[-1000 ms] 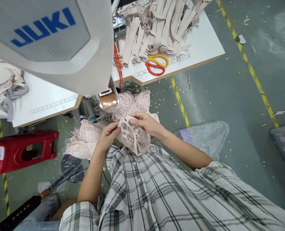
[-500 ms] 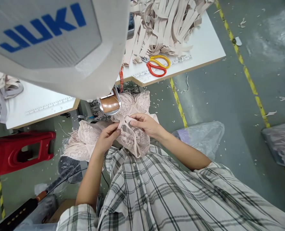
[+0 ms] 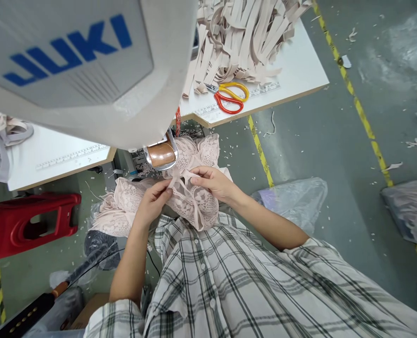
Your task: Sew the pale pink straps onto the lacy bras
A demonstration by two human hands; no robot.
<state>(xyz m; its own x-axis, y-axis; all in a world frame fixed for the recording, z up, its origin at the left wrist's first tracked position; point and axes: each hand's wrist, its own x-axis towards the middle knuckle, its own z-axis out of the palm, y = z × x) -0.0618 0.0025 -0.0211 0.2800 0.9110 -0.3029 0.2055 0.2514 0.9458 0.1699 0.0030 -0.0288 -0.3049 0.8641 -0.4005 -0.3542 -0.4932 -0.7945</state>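
A pale pink lace bra (image 3: 203, 202) lies across my lap, just in front of the sewing machine head (image 3: 131, 108). My left hand (image 3: 155, 199) is closed in a pinch on the bra's edge, left of its middle. With thumb and fingers together, my right hand (image 3: 213, 182) grips a strap or band of the same bra. A narrow strip runs loosely between the two hands over the lace. More lace cups (image 3: 192, 152) lie beyond my hands, beside the machine's brown, metal-rimmed part (image 3: 162, 154). To the left hangs a pile of similar lace bras (image 3: 120, 206).
Yellow-and-red scissors (image 3: 232, 97) lie on the white table (image 3: 300, 65) beside a heap of pale fabric strips (image 3: 243, 42). A red stool (image 3: 58, 209) stands at left. Plastic-wrapped bundles (image 3: 293, 202) and scraps are on the floor.
My left hand has shifted slightly left and away from my right hand, spreading the bra's edge. My right hand stays nearly in place. The view has moved slightly.
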